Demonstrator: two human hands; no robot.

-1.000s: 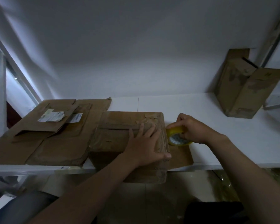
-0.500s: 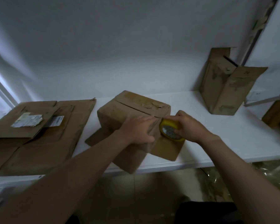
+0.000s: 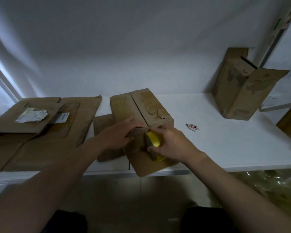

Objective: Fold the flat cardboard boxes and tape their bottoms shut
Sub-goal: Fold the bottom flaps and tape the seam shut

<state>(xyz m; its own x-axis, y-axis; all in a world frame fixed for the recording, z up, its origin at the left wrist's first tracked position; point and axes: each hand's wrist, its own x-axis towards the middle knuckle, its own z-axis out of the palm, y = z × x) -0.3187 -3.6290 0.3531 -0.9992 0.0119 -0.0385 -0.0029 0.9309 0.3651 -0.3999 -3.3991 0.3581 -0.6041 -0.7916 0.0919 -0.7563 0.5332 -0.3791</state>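
White table [image 3: 233,143] — box [image 3: 141,106], far box [image 3: 242,95], flat cardboard [image 3: 40,140], packet [image 3: 192,127]

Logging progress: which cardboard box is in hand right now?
The centre box, seam up: left hand presses it, right hand holds the yellow tape roll against it. The flat stack at left and the open box at right lie untouched.

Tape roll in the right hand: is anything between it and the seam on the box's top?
Nothing visible does. The right hand holds the tape roll against the near side of the box, just below the seam. The left hand rests on the box beside the seam's near end, not across it.
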